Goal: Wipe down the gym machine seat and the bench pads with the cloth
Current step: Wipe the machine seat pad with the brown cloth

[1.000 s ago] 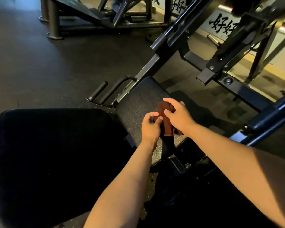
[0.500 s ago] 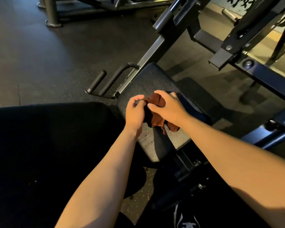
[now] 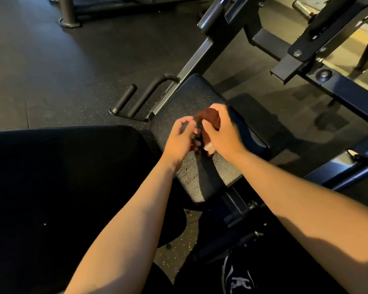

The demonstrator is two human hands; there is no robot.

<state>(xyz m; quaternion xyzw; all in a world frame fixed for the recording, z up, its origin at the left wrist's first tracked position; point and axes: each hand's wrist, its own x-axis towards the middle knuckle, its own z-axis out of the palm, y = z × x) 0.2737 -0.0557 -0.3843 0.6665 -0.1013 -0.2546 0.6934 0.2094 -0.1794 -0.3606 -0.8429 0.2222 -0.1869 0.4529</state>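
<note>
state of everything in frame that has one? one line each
cloth: bunched, held between both hands over the seat
left hand: fingers curled on the cloth's edge, blurred
right hand: grips the cloth from above
seat: unoccupied; contact with cloth unclear
bench pad: untouched
handles: not held

Dim, warm light from the upper right throws hard shadows; moving hands blur, and wide-angle edges bend.

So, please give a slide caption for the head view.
Left hand and right hand hold a reddish-brown cloth over the black machine seat.
</note>
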